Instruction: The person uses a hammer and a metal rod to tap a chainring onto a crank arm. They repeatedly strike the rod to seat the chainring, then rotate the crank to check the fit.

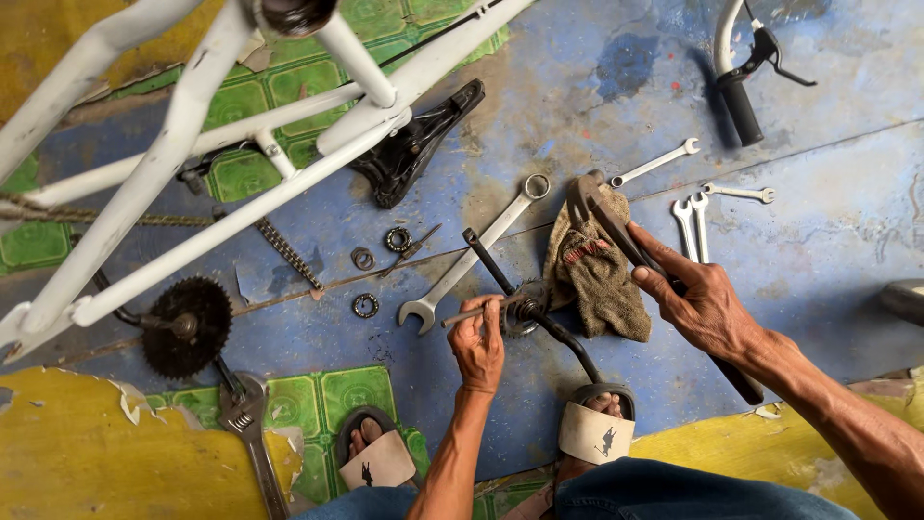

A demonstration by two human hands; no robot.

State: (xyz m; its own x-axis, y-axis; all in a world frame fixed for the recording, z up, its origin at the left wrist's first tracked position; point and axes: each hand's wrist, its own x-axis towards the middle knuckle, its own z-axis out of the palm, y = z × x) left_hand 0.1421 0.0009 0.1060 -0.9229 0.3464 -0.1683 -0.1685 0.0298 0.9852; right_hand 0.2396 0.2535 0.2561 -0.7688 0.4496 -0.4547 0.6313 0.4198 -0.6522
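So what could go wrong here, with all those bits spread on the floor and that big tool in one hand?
The right hand swings a heavy wrench close to the left hand, which pins a thin rod against the crank; a slip could hit its fingers. The bare toes in the sandal sit right under the crank. The small bearing rings lie loose and might roll away.

Two hands are counted: left hand [478, 342], right hand [707, 306]. Four open spanners are laid beyond the right hand, the largest [476, 256] just past the left. Three bearing rings [365, 305] are seen left of the left hand. Two adjustable wrenches, two sandals and one rag [595, 279] are listed.
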